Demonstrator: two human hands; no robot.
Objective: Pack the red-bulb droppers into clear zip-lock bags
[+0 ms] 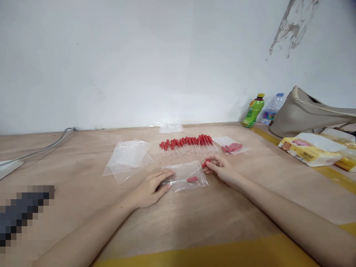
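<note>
I had the right hand closed in a pinch on a slim clear dropper with a red bulb, its tube slanting left across the right edge of a small clear plastic bag. That bag lay flat on the brown-covered table, with a second red-bulbed dropper inside. My left hand rested at the bag's left end, thumb and fingers apart; I couldn't tell whether it gripped the film. Just beyond sat a row of red-bulbed clear droppers, between flat, translucent plastic bags on the left and a clear bag of red pieces on the right.
</note>
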